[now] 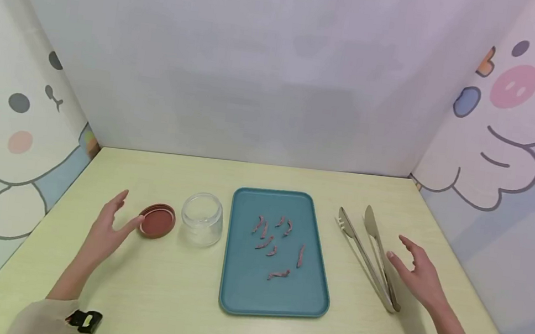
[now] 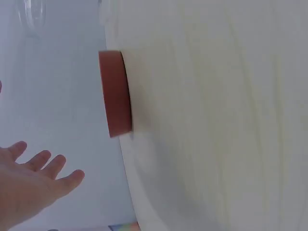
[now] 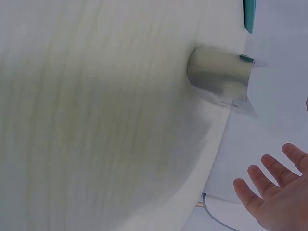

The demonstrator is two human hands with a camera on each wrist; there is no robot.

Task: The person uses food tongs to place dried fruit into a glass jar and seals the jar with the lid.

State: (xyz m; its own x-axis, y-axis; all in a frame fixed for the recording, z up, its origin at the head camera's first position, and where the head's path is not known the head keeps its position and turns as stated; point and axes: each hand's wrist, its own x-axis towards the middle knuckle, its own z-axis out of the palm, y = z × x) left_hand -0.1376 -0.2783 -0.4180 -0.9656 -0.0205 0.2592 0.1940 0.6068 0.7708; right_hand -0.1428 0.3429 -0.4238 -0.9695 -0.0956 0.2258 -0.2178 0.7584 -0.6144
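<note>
My left hand (image 1: 106, 233) hovers over the table's left side with fingers spread, holding nothing. Nearest to it is a round red-brown lid (image 1: 158, 221), which also shows edge-on in the left wrist view as a lid (image 2: 115, 94). A clear jar (image 1: 202, 220) stands uncovered just right of the lid. On a blue-green tray (image 1: 252, 293) lie several thin reddish-brown strips (image 1: 278, 275), their kind unclear. Metal tongs (image 1: 370, 269) rest spread apart to the right of the tray. My right hand (image 1: 421, 278) is beside the tongs, its fingers loosely extended and holding nothing.
The pale wooden table (image 1: 156, 298) ends at a plain light wall (image 1: 268, 78) behind. Side panels with cartoon animals (image 1: 513, 86) border it left and right. Each wrist wears a small black strap device (image 1: 84, 321).
</note>
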